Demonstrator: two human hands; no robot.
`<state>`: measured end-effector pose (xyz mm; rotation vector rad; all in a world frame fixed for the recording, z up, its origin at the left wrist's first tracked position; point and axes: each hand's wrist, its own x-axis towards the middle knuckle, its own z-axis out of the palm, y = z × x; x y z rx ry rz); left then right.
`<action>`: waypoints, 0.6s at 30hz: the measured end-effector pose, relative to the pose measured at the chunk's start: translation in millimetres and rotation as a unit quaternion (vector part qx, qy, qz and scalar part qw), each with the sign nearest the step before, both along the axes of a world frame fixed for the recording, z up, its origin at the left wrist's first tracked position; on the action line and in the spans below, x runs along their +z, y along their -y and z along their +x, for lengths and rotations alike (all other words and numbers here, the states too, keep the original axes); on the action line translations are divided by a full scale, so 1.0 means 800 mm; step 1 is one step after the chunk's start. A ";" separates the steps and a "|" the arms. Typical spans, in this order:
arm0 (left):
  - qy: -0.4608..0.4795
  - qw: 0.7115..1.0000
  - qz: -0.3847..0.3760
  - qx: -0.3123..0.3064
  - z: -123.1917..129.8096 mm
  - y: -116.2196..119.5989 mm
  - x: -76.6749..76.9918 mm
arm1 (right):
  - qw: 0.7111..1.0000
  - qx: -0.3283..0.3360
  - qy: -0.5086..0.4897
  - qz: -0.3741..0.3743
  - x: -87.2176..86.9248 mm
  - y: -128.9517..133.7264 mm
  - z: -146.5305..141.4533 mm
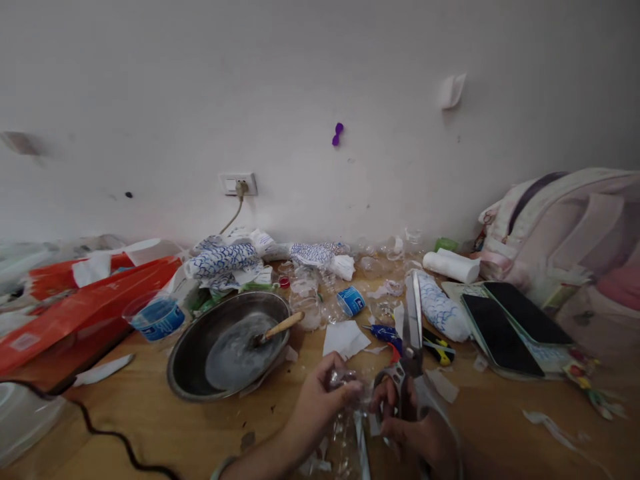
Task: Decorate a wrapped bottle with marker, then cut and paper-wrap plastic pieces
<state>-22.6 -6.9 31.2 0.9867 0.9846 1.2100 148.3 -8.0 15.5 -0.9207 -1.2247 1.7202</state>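
Note:
My left hand (pixel 325 397) is closed round a piece of clear plastic (pixel 344 377) that looks like part of a cut bottle. In my right hand (pixel 410 427) is a large pair of scissors (pixel 413 320), its blades pointing up and away from me. Both hands are close together over the front of the wooden table. Below them lie clear plastic scraps (pixel 343 443). A sheet of white paper (pixel 345 339) lies just beyond my left hand. Past the scissors are a blue glue gun (pixel 384 335) and a yellow-and-black tool (pixel 440 348).
A metal bowl (pixel 175 373) of cloudy liquid holds a wooden-handled brush (pixel 284 325). Behind it lie scale-patterned paper rolls (pixel 225 259). At left are a red bag (pixel 95 300) and a black cable (pixel 115 437). Two phones (pixel 500 333) and a pale backpack (pixel 565 213) occupy the right.

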 end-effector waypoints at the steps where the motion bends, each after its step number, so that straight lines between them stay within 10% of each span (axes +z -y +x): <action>1: -0.023 1.000 -0.001 -0.015 0.001 0.002 -0.002 | 1.000 -0.012 0.006 -0.008 -0.004 0.003 -0.003; 7: -0.173 0.983 0.032 -0.045 0.000 0.006 -0.004 | 0.995 -0.086 0.053 -0.011 -0.014 0.006 -0.009; 18: -0.395 0.895 0.147 -0.148 -0.024 -0.014 0.008 | 0.985 0.107 0.127 -0.039 0.015 -0.027 0.020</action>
